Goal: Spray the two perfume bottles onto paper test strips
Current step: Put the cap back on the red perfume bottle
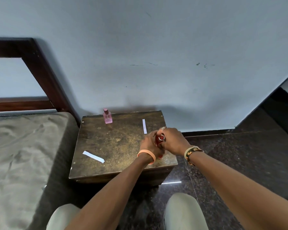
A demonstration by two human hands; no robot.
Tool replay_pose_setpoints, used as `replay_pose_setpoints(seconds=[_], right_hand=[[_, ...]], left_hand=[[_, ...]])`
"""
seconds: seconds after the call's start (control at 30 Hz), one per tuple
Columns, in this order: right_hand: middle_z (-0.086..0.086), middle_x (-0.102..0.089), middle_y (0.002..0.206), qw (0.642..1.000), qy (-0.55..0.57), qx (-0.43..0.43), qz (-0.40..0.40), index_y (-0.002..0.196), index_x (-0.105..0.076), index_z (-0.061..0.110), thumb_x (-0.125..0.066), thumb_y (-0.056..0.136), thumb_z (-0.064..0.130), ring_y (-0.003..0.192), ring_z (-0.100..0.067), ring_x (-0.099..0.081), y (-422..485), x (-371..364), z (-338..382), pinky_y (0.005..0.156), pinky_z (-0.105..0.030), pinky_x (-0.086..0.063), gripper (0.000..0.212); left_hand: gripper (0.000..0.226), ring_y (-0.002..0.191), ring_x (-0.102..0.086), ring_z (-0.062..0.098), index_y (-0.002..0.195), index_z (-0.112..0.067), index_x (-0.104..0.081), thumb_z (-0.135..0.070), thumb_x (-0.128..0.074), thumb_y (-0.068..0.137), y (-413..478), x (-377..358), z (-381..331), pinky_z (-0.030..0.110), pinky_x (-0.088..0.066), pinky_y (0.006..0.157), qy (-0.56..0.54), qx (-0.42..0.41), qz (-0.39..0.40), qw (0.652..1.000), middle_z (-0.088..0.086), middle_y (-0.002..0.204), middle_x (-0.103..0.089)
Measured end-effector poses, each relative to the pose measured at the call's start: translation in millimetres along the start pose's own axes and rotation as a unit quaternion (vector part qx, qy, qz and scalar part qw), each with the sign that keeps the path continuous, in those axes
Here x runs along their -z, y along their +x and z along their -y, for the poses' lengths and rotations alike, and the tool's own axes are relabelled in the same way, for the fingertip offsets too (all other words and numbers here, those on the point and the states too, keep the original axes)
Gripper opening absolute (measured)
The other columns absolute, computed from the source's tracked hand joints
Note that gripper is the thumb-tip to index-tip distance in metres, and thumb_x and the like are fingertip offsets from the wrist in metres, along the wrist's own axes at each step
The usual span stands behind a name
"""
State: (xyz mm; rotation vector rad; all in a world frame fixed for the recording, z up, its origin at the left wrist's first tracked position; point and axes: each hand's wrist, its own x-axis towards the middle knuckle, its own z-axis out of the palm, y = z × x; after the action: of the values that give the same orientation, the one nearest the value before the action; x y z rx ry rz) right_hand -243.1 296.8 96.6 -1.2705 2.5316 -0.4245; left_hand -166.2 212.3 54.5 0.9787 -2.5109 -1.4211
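The tabletop (116, 143) is worn, scuffed dark wood. The pink bottle (107, 117) looks like clear glass. Both strips (93, 156) (144, 126) are matt white paper. The floor (231, 163) is glossy speckled stone.

Left hand (149, 143), right hand (173, 140) close together

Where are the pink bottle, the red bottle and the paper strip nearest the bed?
pink bottle (108, 118): head view, on its glass body.
red bottle (157, 139): head view, on its red side.
paper strip (93, 156): head view, on its middle.
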Motion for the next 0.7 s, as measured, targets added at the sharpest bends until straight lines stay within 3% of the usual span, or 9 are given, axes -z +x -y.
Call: replay_pose_setpoints(seconds=[0.17,0.27,0.53,0.7], right_hand=[[-0.004,-0.068,0.106,1.0,0.02,-0.016,-0.008,0.103,-0.064,0.02,-0.07,0.087,0.013,0.099,-0.022,-0.063,5.2,-7.1,-0.4,0.086,-0.032,-0.053,0.019],[-0.004,-0.07,0.104,1.0,0.0,-0.006,-0.004,0.103,-0.07,0.018,-0.071,0.087,0.015,0.097,-0.022,-0.064,7.0,-5.9,-1.1,0.086,-0.034,-0.053,0.016],[-0.009,-0.071,0.1,0.991,-0.114,0.044,0.044,0.103,-0.071,0.013,-0.067,0.09,0.014,0.091,-0.025,-0.067,13.1,-0.4,2.0,0.077,-0.03,-0.052,0.013],[-0.011,-0.069,0.102,0.984,-0.155,0.057,0.066,0.105,-0.067,0.008,-0.065,0.092,0.012,0.093,-0.025,-0.066,15.2,2.8,9.7,0.071,-0.024,-0.043,0.014]], left_hand=[[0.064,0.098,-0.066,0.02,0.114,-0.025,-0.062,-0.017,-0.086,0.056,10.0,3.5,10.9,0.035,-0.053,0.09,0.028,-0.004,0.011,1.0,-0.002,0.104,-0.071],[0.066,0.097,-0.067,0.019,0.113,-0.027,-0.064,-0.02,-0.089,0.053,11.7,2.7,13.6,0.04,-0.053,0.093,0.011,-0.009,0.008,1.0,-0.004,0.104,-0.072],[0.056,0.093,-0.068,0.016,0.102,-0.027,-0.067,-0.019,-0.09,0.052,13.6,4.3,13.7,0.038,-0.054,0.09,0.011,-0.012,0.007,1.0,-0.004,0.099,-0.073],[0.048,0.092,-0.067,0.018,0.092,-0.026,-0.067,-0.02,-0.091,0.051,13.5,5.8,12.5,0.038,-0.053,0.091,0.016,-0.003,0.007,1.0,-0.003,0.095,-0.074]])
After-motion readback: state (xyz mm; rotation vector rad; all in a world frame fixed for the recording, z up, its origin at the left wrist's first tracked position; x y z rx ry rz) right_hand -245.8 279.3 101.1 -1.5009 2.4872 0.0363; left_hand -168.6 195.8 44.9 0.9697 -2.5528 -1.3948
